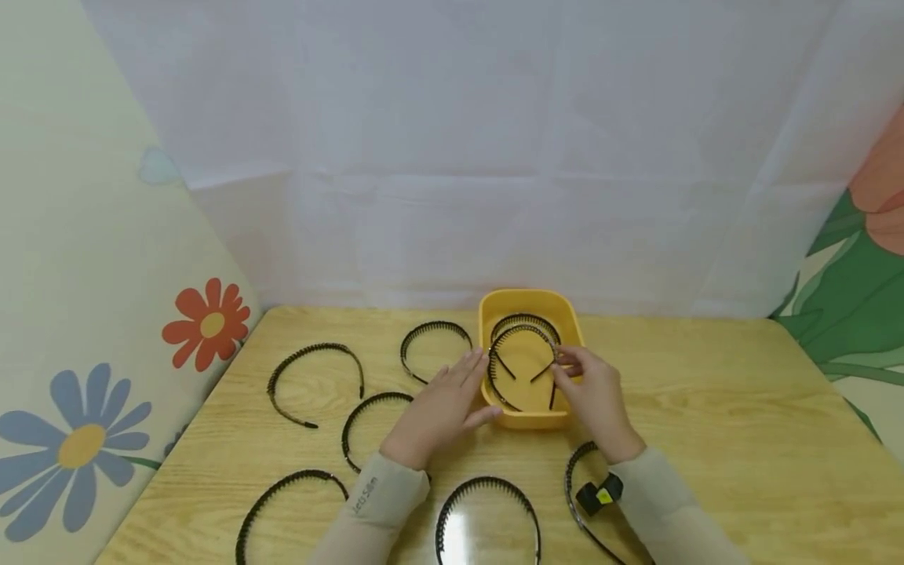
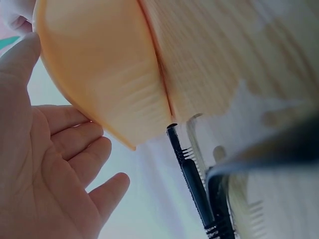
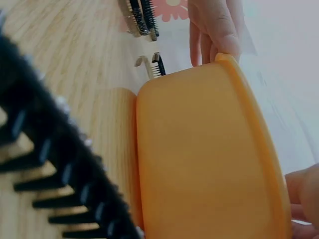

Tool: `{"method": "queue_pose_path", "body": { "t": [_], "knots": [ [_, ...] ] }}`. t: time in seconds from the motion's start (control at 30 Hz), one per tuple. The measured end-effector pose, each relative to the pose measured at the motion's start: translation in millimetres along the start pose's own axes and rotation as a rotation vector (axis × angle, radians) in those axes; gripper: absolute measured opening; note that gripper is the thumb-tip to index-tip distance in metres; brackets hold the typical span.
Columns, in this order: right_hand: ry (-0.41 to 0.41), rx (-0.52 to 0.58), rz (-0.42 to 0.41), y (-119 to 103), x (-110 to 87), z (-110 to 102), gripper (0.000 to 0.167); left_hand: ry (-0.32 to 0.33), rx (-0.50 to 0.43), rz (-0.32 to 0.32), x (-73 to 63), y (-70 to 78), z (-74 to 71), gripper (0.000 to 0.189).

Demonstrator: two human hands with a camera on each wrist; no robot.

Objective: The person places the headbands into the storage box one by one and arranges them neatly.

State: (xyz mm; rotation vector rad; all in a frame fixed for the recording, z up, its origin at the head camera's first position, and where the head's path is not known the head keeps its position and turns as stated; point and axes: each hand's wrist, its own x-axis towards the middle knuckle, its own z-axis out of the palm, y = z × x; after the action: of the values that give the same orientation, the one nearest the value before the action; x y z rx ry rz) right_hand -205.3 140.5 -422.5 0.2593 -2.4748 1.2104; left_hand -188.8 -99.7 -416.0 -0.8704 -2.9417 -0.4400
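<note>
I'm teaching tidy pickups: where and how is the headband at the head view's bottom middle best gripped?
Probably by the crown of its arch, pinched from above: the headband appears to lie flat, crown toward the yellow container, nothing covering it there, teeth pointing inward.

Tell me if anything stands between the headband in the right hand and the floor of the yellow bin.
Partly: another headband lies in the yellow bin, overlapped by the held headband in the head view. The left hand is at the bin's left rim, not between them.
</note>
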Motion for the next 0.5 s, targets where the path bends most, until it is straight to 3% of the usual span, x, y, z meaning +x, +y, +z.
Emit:
{"method": "queue_pose_path", "body": {
  "t": [0.2, 0.5],
  "knots": [
    [-0.048, -0.039, -0.027, -2.0, 0.4, 0.1, 0.033, 0.004, -0.006, -0.002, 1.7, -2.3, 1.4, 0.083],
    [-0.203, -0.062, 0.043, -5.0, 1.5, -4.1, 0.05, 0.01, -0.015, 0.005, 0.0, -2.0, 0.6, 0.084]
  ]
}}
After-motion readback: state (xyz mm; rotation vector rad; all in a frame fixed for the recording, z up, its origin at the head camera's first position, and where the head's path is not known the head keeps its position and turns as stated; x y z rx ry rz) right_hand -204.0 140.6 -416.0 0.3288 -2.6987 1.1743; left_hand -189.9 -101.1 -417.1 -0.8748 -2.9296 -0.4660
